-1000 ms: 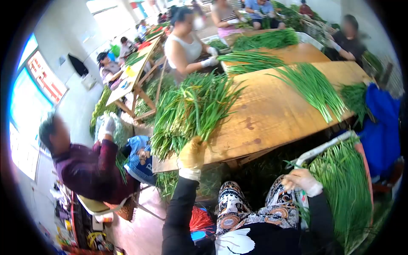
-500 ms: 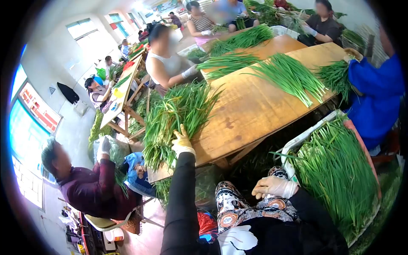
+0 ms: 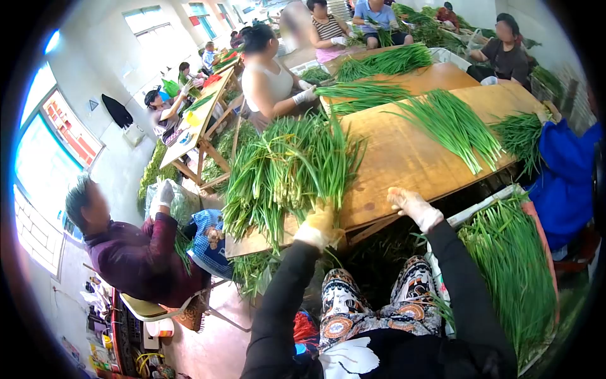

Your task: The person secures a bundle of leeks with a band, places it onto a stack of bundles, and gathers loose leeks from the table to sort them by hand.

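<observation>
On the bench's point(image 3: 379, 180) left end lies the heap of green stalks point(image 3: 287, 167); your left hand point(image 3: 320, 226) touches its lower edge, its grip unclear. Your right hand point(image 3: 413, 208) hovers unclenched near the front edge, left of a thinner bundle point(image 3: 453, 131) and the stalk-filled crate point(image 3: 485, 205).
</observation>
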A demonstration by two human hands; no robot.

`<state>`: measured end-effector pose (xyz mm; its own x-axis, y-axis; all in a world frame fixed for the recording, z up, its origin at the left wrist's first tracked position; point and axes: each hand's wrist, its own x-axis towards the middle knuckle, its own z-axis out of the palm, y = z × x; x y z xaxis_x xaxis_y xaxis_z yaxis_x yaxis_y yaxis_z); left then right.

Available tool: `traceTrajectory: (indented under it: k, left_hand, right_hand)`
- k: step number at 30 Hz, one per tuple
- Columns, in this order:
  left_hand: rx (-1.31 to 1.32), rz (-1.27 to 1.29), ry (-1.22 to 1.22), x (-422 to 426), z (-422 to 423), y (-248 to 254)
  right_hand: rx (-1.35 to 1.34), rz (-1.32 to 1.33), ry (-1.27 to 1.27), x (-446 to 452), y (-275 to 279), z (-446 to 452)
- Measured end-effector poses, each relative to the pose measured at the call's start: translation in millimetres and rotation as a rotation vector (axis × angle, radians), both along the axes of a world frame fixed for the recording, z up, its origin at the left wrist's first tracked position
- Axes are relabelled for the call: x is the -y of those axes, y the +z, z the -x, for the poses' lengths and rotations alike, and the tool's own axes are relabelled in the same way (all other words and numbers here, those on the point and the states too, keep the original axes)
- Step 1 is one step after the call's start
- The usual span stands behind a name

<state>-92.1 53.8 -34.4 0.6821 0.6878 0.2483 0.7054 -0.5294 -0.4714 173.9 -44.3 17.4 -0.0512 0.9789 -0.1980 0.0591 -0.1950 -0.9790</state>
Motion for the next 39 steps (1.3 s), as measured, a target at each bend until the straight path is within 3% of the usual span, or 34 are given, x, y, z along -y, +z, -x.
traceTrajectory:
  k: [1, 2, 3, 4, 7, 9, 11, 13, 15, 23, 25, 27, 29, 31, 32, 35, 37, 39]
  left_hand:
    - [0.426, 0.226, -0.020, 45, -8, 56]
    - [0.549, 0.650, 0.053, 60, -7, 109]
    - [0.634, 0.615, 0.045, 31, 19, 80]
    - [0.639, 0.619, 0.052, 24, 35, 89]
    - [0.778, 0.280, -0.047, -10, 61, 141]
    - [0.793, -0.072, 0.012, -36, 49, 137]
    - [0.800, -0.002, 0.168, -57, 38, 111]
    - [0.777, 0.122, 0.280, -71, 31, 83]
    - [0.776, 0.191, 0.318, -77, 31, 70]
    - [0.915, 0.225, 0.324, -95, 110, 90]
    - [0.922, 0.169, 0.305, -95, 112, 96]
    - [0.900, 0.130, 0.294, -92, 94, 93]
    - [0.847, 0.165, 0.320, -88, 70, 75]
    - [0.826, 0.215, 0.354, -86, 59, 62]
    - [0.833, 0.241, 0.365, -85, 63, 61]
    - [0.879, 0.313, 0.392, -91, 90, 70]
    - [0.922, 0.364, 0.411, -96, 109, 78]
    - [0.949, 0.439, 0.437, -99, 118, 85]
  right_hand:
    - [0.030, 0.010, -0.073, -16, -11, -3]
    - [0.016, 0.025, -0.107, -39, -35, -13]
    - [-0.019, 0.131, -0.051, -58, -44, -25]
    - [-0.026, 0.156, -0.091, -63, -30, -20]
    - [-0.071, 0.224, -0.094, -94, -17, 20]
    - [0.371, 0.059, -0.197, -100, 6, 85]
    - [0.453, 0.087, -0.075, -99, 27, 132]
    - [0.892, 0.203, 0.015, -91, 51, 174]
    - [1.051, 0.158, 0.094, -96, 31, 189]
    - [0.916, 0.096, 0.165, -124, 13, 145]
    - [0.832, 0.104, 0.071, -134, 2, 144]
    - [0.841, 0.131, -0.018, -123, 27, 162]
    - [0.979, 0.186, -0.008, -126, 28, 176]
    - [1.147, 0.005, -0.140, -141, -10, 176]
    - [0.660, 0.131, -0.166, -138, 5, 163]
    - [0.367, -0.047, -0.086, -149, -20, 98]
    - [0.520, -0.219, -0.062, -135, -9, 66]
    - [0.710, -0.127, -0.123, -103, 25, 82]
